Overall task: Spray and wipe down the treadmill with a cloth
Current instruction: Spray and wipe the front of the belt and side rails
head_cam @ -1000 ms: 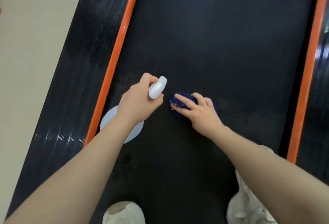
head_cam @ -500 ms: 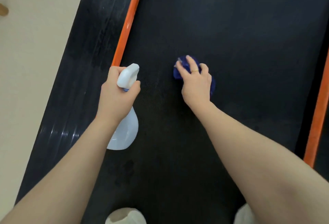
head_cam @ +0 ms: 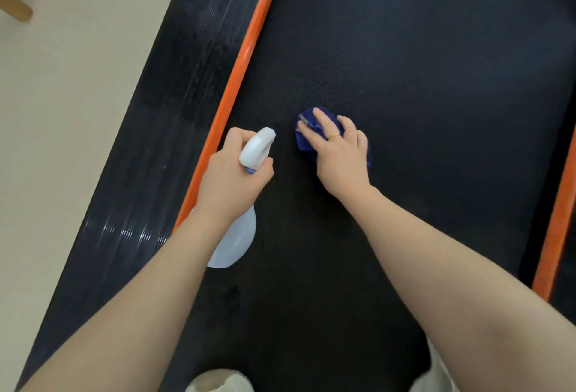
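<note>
Stood on the treadmill belt (head_cam: 420, 86), looking down past both forearms. Gripped the spray bottle (head_cam: 249, 170) in the left hand (head_cam: 232, 178), fingers curled round its neck, white nozzle head poking up and aimed forward along the belt, pale body hanging back beneath the wrist. Pressed the blue cloth (head_cam: 307, 134) flat against the belt under the right hand (head_cam: 338, 150), fingers spread and fairly straight over it, a thin gold ring (head_cam: 334, 135) on one finger; bunched fabric showing ahead of the fingertips and at the hand's right edge. Kept the two hands side by side but apart, bottle nearer the left orange strip (head_cam: 237, 80), cloth just right of the nozzle and slightly further forward. Ran the belt's long axis straight away from the body, with the unreached stretch lying ahead of both hands and out to the right, toward the other orange strip (head_cam: 558, 220). Judged the next stroke to depend on that: right hand already on the cloth and closer to the wide bare area on the right, so better placed for sweeping across or forward; left hand's nozzle pointed past the cloth's left side, so any fresh spray likely to land ahead rather than on the wiping hand. Left the dark ribbed side rail (head_cam: 162, 130) beyond the left strip untouched, nearer the bottle hand than the cloth.
</note>
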A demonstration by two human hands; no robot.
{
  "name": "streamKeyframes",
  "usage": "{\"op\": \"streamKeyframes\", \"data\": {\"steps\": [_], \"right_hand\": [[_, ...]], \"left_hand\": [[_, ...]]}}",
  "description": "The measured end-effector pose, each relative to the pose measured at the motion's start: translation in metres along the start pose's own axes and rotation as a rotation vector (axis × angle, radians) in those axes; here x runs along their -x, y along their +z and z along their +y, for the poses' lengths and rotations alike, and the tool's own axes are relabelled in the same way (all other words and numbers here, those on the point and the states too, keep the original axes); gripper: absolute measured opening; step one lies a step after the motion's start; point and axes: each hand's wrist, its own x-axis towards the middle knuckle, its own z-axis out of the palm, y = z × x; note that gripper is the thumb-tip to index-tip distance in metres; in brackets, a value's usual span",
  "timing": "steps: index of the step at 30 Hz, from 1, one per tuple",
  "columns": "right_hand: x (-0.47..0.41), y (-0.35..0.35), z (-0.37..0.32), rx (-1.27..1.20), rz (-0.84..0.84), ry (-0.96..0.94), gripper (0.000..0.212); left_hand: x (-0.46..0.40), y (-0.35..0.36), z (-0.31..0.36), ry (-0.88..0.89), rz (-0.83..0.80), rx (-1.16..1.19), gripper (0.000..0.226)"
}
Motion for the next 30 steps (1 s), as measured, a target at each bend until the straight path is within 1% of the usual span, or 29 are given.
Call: {"op": "streamKeyframes", "data": {"steps": [3, 9, 11, 13, 17, 20, 22, 24, 25, 28, 29, 30], "right_hand": [[0.002, -0.006, 0.036, -0.059, 0.104, 0.276, 0.06], [0.018, -0.026, 0.107, -0.094, 0.022, 0.682, 0.059], [0.022, -0.028, 0.115, -0.115, 0.018, 0.756, 0.059], [0.024, -0.026, 0.111, -0.131, 0.031, 0.747, 0.06], [0.023, -0.021, 0.082, -0.13, 0.02, 0.64, 0.062], [0.02, -0.018, 0.047, -0.103, 0.006, 0.49, 0.062], [0.019, -0.017, 0.014, -0.081, -0.048, 0.338, 0.065], [0.021, -0.014, -0.025, -0.121, -0.094, 0.198, 0.066], [0.023, -0.01, -0.045, -0.145, -0.109, 0.099, 0.065], [0.033, 0.003, -0.093, -0.074, -0.234, -0.391, 0.065], [0.03, 0.006, -0.096, -0.03, -0.253, -0.484, 0.065], [0.022, 0.007, -0.096, -0.001, -0.232, -0.489, 0.064]], "left_hand": [[0.002, 0.001, 0.002, 0.015, -0.017, -0.03, 0.026], [0.0, 0.009, 0.007, 0.002, -0.137, -0.118, 0.027], [-0.001, 0.013, 0.009, 0.004, -0.154, -0.122, 0.027], [-0.002, 0.016, 0.01, 0.007, -0.156, -0.125, 0.027], [0.0, 0.014, 0.011, 0.0, -0.11, -0.082, 0.026], [0.001, 0.002, 0.007, -0.006, -0.001, -0.025, 0.025], [0.002, -0.009, 0.003, -0.017, 0.073, 0.03, 0.028], [0.006, -0.021, -0.004, -0.045, 0.153, 0.092, 0.028], [0.008, -0.025, -0.008, -0.061, 0.189, 0.118, 0.026], [0.019, -0.035, -0.024, -0.128, 0.226, 0.145, 0.026], [0.024, -0.037, -0.03, -0.159, 0.231, 0.151, 0.026], [0.028, -0.04, -0.037, -0.186, 0.245, 0.164, 0.026]]}}
